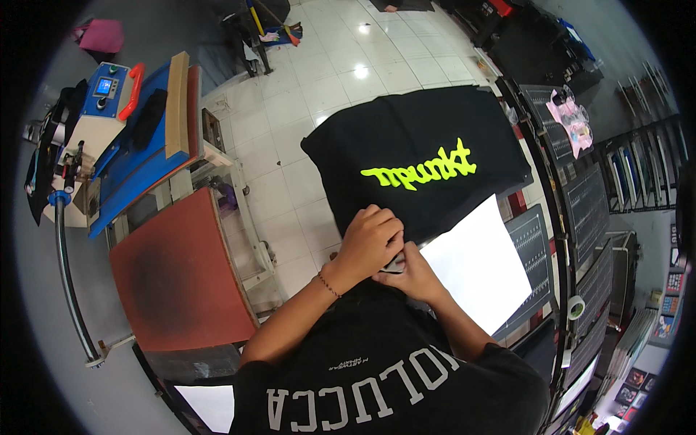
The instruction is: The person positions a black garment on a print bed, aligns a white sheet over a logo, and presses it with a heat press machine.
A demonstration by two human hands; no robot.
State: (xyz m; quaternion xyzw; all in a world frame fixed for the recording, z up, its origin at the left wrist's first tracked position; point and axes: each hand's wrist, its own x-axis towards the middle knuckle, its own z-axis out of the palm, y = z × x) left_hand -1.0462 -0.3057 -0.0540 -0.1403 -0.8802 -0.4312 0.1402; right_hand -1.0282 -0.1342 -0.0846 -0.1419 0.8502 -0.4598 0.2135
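Below the near edge of a black garment (428, 116), my two hands meet close to my body. My left hand (371, 243) is closed with its fingers curled, and a beaded bracelet circles that wrist. My right hand (415, 277) is closed around a small silvery-grey object (395, 264), mostly covered by fingers; its kind cannot be made out. Whether the left fingers also grip it is hidden. Bright yellow-green lettering (420, 169) runs across the garment, which lies spread flat. A white board (478, 268) extends from under the garment beside my right forearm.
On the left stand a reddish-brown flat pad (181, 275) and a blue heat press (141, 138) with a red handle. Dark gridded boards (533, 250) line the right, with a tape roll (576, 307) and a pink-and-clear bundle (570, 122). White floor tiles (290, 98) lie beyond.
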